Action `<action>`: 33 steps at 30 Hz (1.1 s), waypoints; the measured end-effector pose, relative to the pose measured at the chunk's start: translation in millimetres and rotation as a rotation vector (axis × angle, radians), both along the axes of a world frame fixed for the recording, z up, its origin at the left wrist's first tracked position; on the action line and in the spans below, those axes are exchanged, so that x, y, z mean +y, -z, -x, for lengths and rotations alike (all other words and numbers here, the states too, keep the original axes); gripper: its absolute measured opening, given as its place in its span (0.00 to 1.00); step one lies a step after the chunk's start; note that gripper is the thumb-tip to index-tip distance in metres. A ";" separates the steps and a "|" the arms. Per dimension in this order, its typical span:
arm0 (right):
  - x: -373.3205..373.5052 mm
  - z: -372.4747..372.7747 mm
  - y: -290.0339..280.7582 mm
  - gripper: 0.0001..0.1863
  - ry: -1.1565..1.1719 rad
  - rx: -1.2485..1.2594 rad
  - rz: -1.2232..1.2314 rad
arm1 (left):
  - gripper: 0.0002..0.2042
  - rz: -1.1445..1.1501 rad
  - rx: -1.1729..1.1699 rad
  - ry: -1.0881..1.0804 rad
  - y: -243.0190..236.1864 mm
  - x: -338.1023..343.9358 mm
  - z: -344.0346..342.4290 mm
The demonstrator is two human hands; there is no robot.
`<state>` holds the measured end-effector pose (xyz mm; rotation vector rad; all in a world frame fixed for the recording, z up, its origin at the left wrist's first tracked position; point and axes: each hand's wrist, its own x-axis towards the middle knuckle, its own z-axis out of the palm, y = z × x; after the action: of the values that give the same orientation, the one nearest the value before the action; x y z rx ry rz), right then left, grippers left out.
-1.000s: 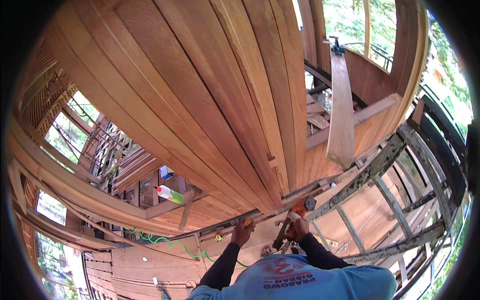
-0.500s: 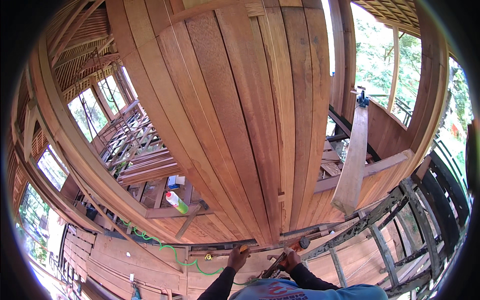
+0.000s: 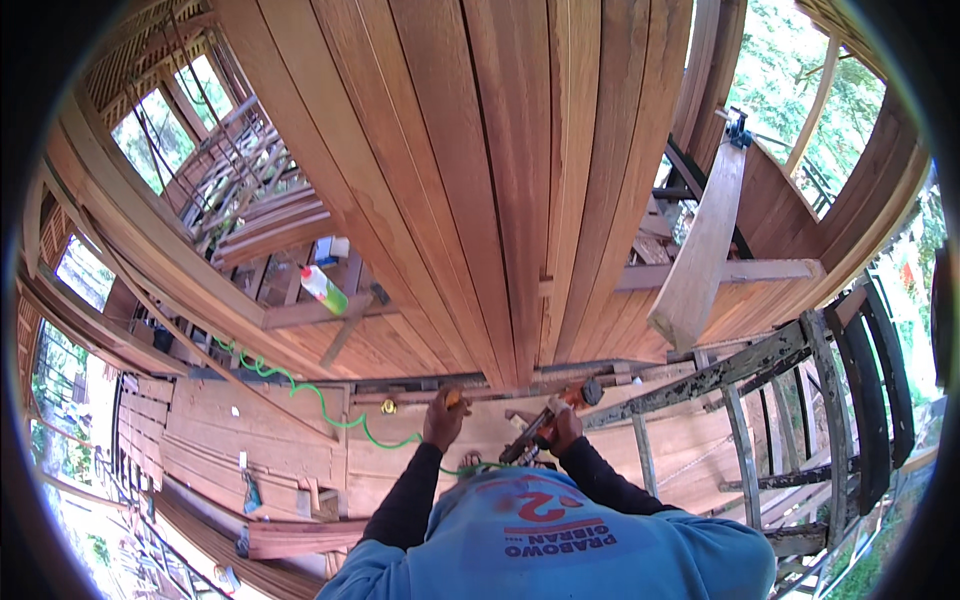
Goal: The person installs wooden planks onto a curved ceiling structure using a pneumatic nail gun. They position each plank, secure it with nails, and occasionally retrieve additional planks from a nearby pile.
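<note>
Your right hand [image 3: 563, 428] is closed around the grip of an orange-and-black nail gun [image 3: 575, 397], which sits in front of your torso, its dark round end pointing away from you to the right. Your left hand [image 3: 441, 422] is curled narrow around a small orange object [image 3: 456, 399], too small to identify; it is near the foot of the vertical plank wall [image 3: 510, 200] facing you.

That wall fills the space straight ahead. On your right, a weathered wooden ladder [image 3: 741, 440] reaches close to the nail gun and hems in that side. A green coiled air hose [image 3: 330, 413] snakes over the plywood floor [image 3: 250, 430] from the left, passing below your left hand toward your body. A yellow tape measure [image 3: 388, 407] lies left of that hand.

Farther left, a red-capped glue bottle [image 3: 325, 290] leans over a ledge, with a blue-and-white box [image 3: 332, 249] behind it. Ahead to the right, a long board [image 3: 705, 240] slants across a rail [image 3: 770, 271], a blue clamp [image 3: 738, 130] at its far end.
</note>
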<state>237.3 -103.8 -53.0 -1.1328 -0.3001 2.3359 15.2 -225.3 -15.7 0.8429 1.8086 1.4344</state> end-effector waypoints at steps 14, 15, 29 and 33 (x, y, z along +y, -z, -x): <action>-9.9 -4.0 -44.2 0.16 -0.057 0.006 0.074 | 0.19 -0.052 -0.304 -0.063 -29.6 -0.6 -9.1; -9.4 -4.2 -47.6 0.11 -0.039 0.028 0.120 | 0.20 -0.044 -0.312 -0.068 -30.8 -0.5 -9.4; -8.7 1.3 -54.5 0.13 0.012 -0.061 0.163 | 0.22 -0.061 -0.336 -0.124 -17.1 -5.8 -6.7; 4.3 -19.9 68.0 0.17 -0.069 -0.077 0.012 | 0.19 -0.071 -0.334 -0.109 -20.1 4.7 -12.7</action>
<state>257.2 -99.4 -121.0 -1.2384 -0.3593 2.3603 27.9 -220.6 4.4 0.5071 1.5769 1.6096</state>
